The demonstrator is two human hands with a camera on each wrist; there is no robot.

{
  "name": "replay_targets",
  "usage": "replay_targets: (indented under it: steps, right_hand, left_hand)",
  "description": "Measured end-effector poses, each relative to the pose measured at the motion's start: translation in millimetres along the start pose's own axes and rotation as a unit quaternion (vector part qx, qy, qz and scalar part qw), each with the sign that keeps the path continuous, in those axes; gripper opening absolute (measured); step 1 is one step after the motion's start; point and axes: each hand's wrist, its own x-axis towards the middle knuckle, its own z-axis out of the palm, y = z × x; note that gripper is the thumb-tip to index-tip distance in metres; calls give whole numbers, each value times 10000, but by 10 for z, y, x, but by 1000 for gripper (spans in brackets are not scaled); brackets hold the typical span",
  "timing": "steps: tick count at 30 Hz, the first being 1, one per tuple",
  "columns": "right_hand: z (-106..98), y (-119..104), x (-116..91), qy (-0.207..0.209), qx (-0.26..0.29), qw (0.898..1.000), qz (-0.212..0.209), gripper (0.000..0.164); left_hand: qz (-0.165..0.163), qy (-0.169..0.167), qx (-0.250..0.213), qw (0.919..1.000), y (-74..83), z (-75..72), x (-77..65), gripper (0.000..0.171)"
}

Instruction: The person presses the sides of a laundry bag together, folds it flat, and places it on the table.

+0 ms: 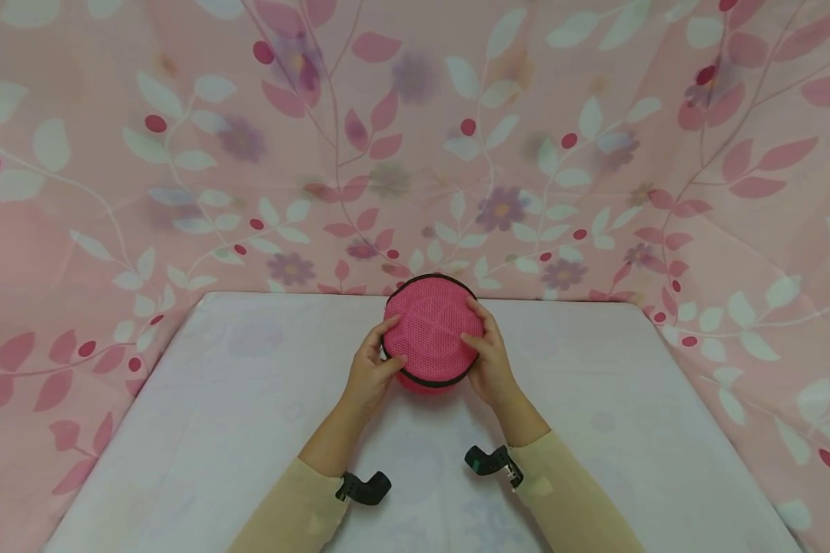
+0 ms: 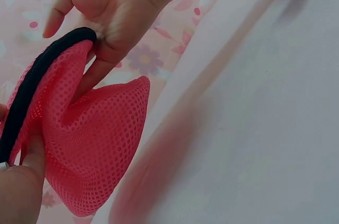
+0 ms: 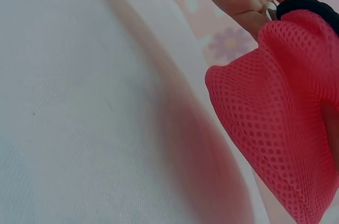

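Observation:
A round pink mesh laundry bag [image 1: 432,330] with black edging is held up above the white table, its flat face toward the head camera. My left hand [image 1: 371,372] grips its left edge, thumb on the face and other fingers around the rim. On the opposite side my right hand [image 1: 491,361] pinches the right edge in the same way. From the left wrist view, the bag's mesh body [image 2: 100,134] hangs below the black edging [image 2: 32,86], creased and tapering downward. The right wrist view shows the mesh [image 3: 265,102] partly cut off by the frame; some fingers are hidden behind it.
A white cloth-covered table [image 1: 249,430] lies beneath the hands. Pink leaf-patterned fabric [image 1: 415,153] rises behind its far edge and along both sides. Each wrist wears a black camera, one on the left sleeve [image 1: 364,488] and one on the right [image 1: 491,462].

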Motion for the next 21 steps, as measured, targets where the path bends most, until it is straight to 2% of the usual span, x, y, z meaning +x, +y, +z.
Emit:
replay_targets:
  steps: [6,13,21]
  right_hand:
    - [36,9,-1,310,182,9991,-233,63]
    - [46,20,8,672,-113,9974,-237,57]
    - [37,33,18,809,-346,9961,-98,58]
  left_hand:
    - [16,-21,36,10000,-2,3,3,70]
    - [0,-18,47,10000,-15,-7,14,65]
    - [41,287,75,9995,5,7,21,60]
